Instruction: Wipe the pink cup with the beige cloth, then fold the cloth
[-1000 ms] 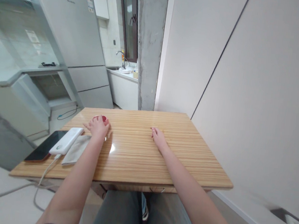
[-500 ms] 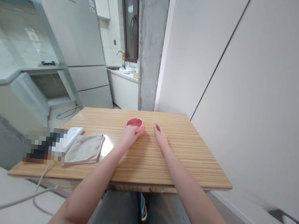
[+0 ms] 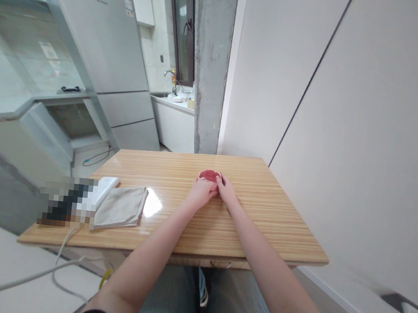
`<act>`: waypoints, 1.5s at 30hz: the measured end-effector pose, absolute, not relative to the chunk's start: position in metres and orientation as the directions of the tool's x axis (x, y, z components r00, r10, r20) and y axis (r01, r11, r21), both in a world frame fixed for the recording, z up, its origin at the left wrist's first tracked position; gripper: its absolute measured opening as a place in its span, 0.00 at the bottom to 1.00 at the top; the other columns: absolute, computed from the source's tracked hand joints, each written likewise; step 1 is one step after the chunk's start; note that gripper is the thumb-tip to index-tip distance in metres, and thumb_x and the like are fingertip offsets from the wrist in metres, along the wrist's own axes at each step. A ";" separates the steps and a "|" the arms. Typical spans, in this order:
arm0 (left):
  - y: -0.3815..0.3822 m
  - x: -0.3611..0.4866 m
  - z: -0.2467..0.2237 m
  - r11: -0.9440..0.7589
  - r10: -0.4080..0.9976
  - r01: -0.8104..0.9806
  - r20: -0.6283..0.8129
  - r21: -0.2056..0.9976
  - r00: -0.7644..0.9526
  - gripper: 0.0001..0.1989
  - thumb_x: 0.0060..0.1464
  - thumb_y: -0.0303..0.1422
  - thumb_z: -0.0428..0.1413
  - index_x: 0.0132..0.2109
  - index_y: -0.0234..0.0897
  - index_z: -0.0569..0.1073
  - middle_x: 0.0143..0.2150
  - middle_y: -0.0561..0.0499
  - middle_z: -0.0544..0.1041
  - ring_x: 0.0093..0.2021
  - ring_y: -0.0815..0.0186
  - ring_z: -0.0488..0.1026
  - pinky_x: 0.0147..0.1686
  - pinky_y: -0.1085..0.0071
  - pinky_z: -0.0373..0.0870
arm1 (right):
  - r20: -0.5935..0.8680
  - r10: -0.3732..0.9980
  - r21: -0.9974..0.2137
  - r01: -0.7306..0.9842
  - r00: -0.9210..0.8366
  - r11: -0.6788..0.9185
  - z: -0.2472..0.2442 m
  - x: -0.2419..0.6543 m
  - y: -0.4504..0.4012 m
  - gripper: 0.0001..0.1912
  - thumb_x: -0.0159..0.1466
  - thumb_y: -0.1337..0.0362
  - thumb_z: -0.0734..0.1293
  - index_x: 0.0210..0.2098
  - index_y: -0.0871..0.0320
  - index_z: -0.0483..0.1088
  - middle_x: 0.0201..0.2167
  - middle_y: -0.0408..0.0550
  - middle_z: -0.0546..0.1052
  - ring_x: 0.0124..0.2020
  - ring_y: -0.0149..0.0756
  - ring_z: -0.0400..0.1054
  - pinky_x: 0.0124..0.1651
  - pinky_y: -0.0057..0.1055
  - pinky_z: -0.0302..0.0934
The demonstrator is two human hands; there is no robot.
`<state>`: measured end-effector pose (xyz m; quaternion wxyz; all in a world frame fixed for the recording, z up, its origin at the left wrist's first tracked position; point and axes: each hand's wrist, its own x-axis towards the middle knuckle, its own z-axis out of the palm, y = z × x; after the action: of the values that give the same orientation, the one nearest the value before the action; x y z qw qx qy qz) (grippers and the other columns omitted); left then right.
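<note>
A small round pink bowl (image 3: pixel 209 175) is at the middle of the wooden table (image 3: pixel 262 217), its open top facing up. My left hand (image 3: pixel 202 192) grips its near left side, fingers over the rim. On the right side, my right hand (image 3: pixel 226 188) is closed around the bowl's edge, thumb at the rim. My two hands nearly meet at the near side and hide much of the bowl's wall. Whether its base touches the tabletop is hard to see.
A folded grey-beige cloth (image 3: pixel 123 207) lies on the table's left, beside a white object (image 3: pixel 106 190) and a blurred dark item. A pale cable (image 3: pixel 59 250) hangs off the left front edge. A wall (image 3: pixel 347 116) stands to the right; a fridge (image 3: pixel 95 30) is behind left.
The pink bowl has moved right with my left hand. My right hand, apart from it before, is now closed on its right side.
</note>
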<state>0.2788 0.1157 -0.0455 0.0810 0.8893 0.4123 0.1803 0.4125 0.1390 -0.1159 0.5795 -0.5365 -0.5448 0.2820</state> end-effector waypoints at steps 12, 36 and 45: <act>0.080 0.073 -0.044 -0.044 0.942 0.954 0.331 0.296 -0.059 0.21 0.55 0.25 0.40 0.50 0.31 0.72 0.52 0.39 0.73 0.53 0.55 0.70 0.54 0.59 0.64 | 0.319 0.911 -0.921 0.313 0.262 0.232 -0.113 0.409 0.135 0.31 0.61 0.50 0.62 0.60 0.58 0.60 0.59 0.55 0.67 0.60 0.42 0.61 0.64 0.42 0.52; 0.073 0.125 -0.011 -0.274 0.959 0.723 0.121 0.634 0.257 0.11 0.48 0.38 0.53 0.37 0.37 0.69 0.36 0.49 0.77 0.38 0.60 0.73 0.36 0.68 0.68 | 0.481 0.810 -0.859 0.362 0.334 0.361 -0.081 0.414 0.119 0.28 0.60 0.48 0.62 0.54 0.58 0.66 0.55 0.56 0.69 0.59 0.43 0.61 0.63 0.43 0.52; 0.133 0.235 0.012 -0.314 0.891 0.278 0.181 0.908 0.416 0.18 0.43 0.35 0.61 0.42 0.36 0.70 0.33 0.49 0.77 0.32 0.65 0.73 0.32 0.71 0.68 | 0.102 0.985 -0.994 0.009 -0.141 0.104 -0.048 0.429 0.099 0.24 0.52 0.48 0.69 0.40 0.59 0.74 0.36 0.49 0.79 0.40 0.45 0.72 0.44 0.40 0.65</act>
<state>0.2346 0.1328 0.0122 0.4253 0.7261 0.4023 0.3606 0.4291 0.0989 -0.0481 0.4847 -0.4409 -0.5632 0.5034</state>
